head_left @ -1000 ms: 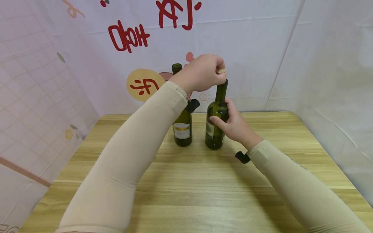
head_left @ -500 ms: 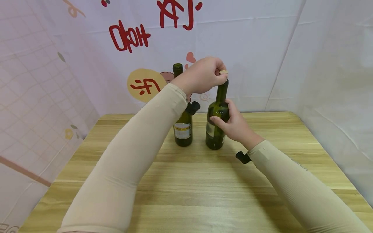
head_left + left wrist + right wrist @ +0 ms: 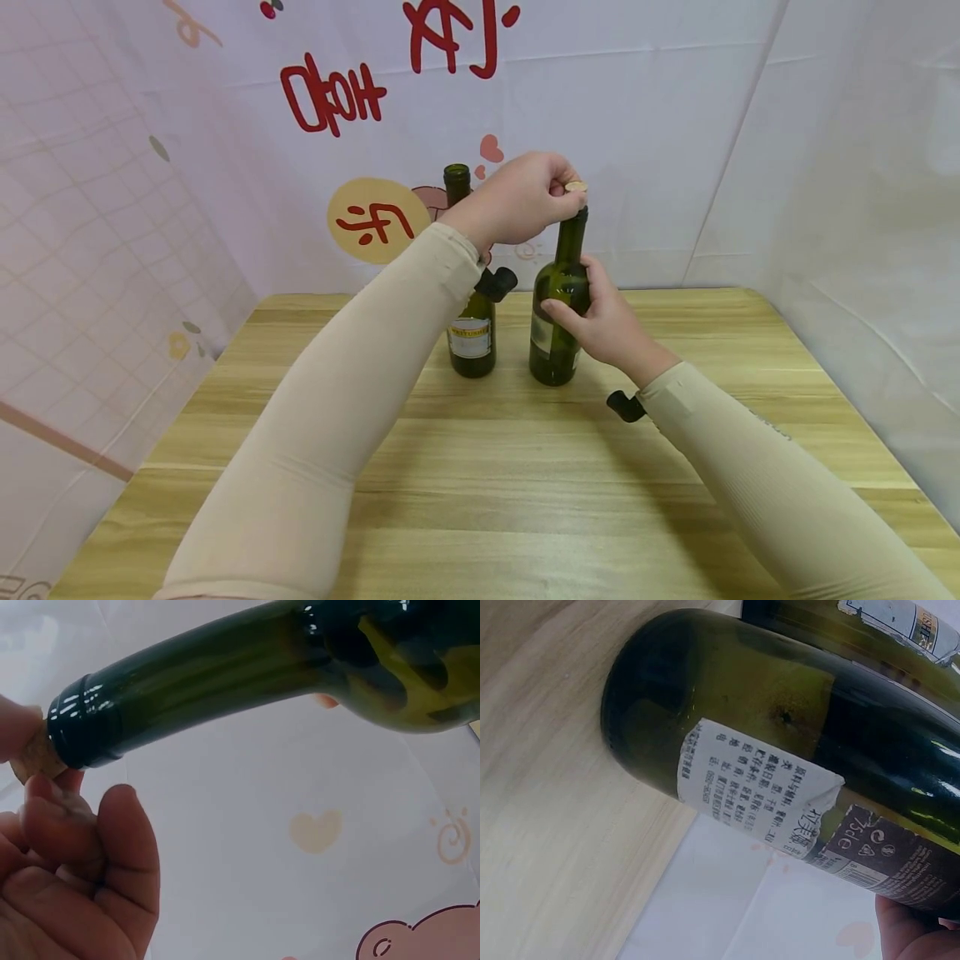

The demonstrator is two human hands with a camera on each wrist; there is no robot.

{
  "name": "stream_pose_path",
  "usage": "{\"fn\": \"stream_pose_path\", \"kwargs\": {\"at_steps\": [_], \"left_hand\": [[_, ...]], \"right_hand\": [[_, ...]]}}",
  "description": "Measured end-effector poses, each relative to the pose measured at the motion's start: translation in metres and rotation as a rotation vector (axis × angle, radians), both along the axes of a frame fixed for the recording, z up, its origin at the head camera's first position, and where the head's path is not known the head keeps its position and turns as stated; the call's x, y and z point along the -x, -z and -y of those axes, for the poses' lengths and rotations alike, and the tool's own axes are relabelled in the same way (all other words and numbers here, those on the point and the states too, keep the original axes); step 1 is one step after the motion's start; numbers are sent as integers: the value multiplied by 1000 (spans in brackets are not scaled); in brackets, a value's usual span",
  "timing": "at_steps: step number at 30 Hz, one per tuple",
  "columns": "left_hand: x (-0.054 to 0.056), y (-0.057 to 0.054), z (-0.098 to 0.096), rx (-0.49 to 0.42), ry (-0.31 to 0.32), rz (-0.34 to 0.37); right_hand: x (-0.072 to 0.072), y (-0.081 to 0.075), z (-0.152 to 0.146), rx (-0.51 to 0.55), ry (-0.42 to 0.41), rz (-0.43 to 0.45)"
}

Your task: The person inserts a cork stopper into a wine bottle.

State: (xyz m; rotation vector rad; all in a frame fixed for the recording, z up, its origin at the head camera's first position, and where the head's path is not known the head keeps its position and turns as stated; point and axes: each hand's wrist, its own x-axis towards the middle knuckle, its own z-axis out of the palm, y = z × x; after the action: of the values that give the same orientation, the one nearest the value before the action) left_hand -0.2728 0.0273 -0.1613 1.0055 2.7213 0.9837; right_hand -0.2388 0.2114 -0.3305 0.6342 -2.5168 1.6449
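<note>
A green glass wine bottle [image 3: 553, 333] stands upright on the table, and my right hand [image 3: 611, 329] grips it around the shoulder. At its mouth, my left hand [image 3: 521, 200] pinches a cork [image 3: 576, 187] between thumb and fingers. In the left wrist view the cork [image 3: 39, 756] meets the bottle's rim; the fingers partly cover it, so its depth in the neck cannot be told. The right wrist view shows the bottle's torn white label [image 3: 757, 787]. A second green wine bottle [image 3: 472, 337] stands to the left, without a cork, partly hidden behind my left forearm.
Both bottles stand toward the back of the wooden table [image 3: 480, 483]. Behind them hangs a white printed backdrop [image 3: 637, 125]. Black wrist-worn devices [image 3: 625, 406] show at both forearms, the left one close in front of the second bottle.
My left hand has come down slightly over the bottle's mouth, and its fingers have shifted so more of the cork's top shows. The right hand and both bottles have stayed in place.
</note>
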Motion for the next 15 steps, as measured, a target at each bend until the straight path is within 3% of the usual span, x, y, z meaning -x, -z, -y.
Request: {"fn": "stream_pose_path", "kwargs": {"at_steps": [15], "left_hand": [[-2,-2,-1,62,-22,-29]], "right_hand": [[-1,1,1,-13,8,-9]]}}
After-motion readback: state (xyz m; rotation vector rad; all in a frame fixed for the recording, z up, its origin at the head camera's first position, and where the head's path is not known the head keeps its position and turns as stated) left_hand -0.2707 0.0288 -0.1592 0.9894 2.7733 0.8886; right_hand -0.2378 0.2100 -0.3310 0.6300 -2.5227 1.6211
